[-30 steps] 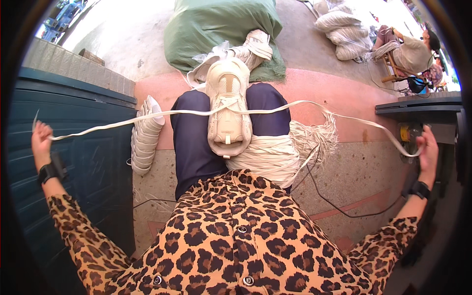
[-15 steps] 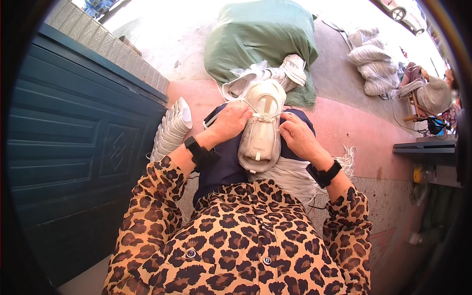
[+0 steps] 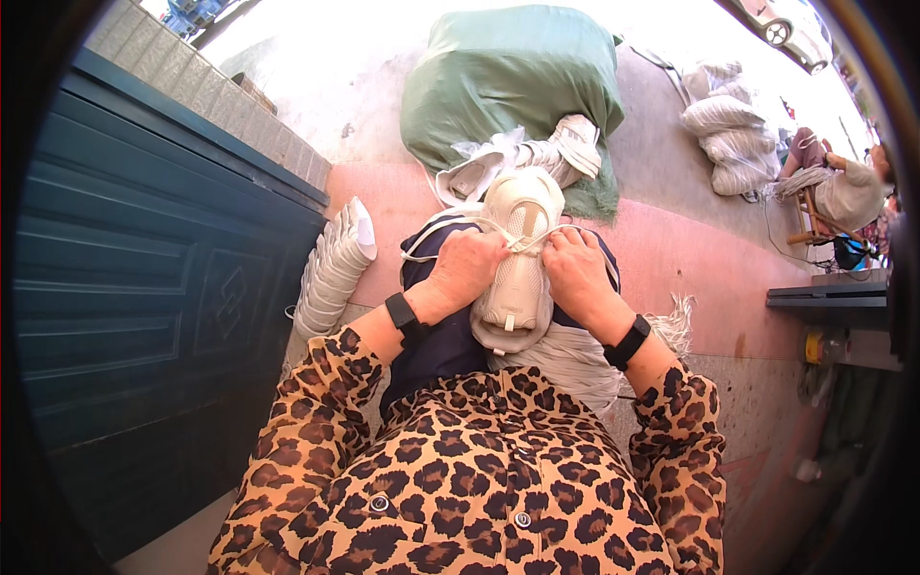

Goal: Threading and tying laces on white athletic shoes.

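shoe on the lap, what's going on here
A person has a beige shoe on their lap, and both hands are at its lace. The left hand and right hand pinch it from either side, close together, where it crosses over the shoe. Other shoes lie beside a green sack ahead.

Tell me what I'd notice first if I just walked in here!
Probably the leopard-print shirt, filling the lower middle. Just above it, fingers of the left hand and right hand pinch a pale lace over a cream shoe. Farther out, at the top middle, sits a big green sack.
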A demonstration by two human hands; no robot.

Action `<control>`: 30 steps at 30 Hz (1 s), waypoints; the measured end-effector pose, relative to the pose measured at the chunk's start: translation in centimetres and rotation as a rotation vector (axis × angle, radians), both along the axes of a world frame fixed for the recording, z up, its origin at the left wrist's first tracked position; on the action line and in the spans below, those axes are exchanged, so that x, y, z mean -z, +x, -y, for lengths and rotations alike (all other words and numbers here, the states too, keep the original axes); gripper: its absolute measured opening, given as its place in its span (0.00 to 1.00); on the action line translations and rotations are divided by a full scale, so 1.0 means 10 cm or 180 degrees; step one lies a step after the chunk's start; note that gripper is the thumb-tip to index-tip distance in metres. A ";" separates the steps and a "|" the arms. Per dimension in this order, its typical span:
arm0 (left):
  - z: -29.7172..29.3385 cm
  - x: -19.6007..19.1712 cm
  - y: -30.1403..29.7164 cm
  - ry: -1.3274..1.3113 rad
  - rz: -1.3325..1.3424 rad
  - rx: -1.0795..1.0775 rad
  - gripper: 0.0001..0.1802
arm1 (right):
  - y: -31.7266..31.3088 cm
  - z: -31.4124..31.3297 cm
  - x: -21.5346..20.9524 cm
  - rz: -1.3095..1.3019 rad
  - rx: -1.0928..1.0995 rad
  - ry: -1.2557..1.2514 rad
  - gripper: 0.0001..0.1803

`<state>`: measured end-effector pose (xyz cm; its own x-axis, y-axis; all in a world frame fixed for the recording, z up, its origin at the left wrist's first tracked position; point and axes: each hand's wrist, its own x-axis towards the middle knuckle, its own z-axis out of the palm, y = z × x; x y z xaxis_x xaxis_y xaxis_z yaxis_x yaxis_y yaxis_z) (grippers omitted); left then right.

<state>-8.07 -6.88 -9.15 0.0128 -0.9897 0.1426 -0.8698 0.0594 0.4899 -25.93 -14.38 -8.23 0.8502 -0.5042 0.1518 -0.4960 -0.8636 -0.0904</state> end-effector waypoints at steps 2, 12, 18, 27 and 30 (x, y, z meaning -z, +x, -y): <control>0.01 0.02 0.07 -0.0034 -0.0340 -0.0112 0.08 | 0.01 -0.03 0.00 -0.0124 -0.0107 -0.0364 0.07; -0.13 -0.03 0.19 0.0297 -0.0780 -0.0473 0.10 | -0.02 -0.03 0.00 0.0362 0.0549 0.0110 0.05; -0.07 0.05 0.15 0.0094 -0.0365 -0.0292 0.08 | -0.02 -0.04 0.03 0.0394 0.0575 0.0161 0.05; -0.02 -0.01 0.11 -0.0248 0.0323 -0.0044 0.07 | -0.03 -0.03 0.00 0.0287 0.0509 0.0140 0.05; 0.01 -0.05 0.07 -0.0272 0.0687 0.0147 0.05 | -0.05 -0.03 0.03 0.0237 0.0508 0.0185 0.05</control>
<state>-7.36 -6.97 -8.66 -0.0721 -0.9728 0.2203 -0.9492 0.1347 0.2844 -26.43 -14.04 -8.53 0.7461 -0.6416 0.1781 -0.6165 -0.7667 -0.1792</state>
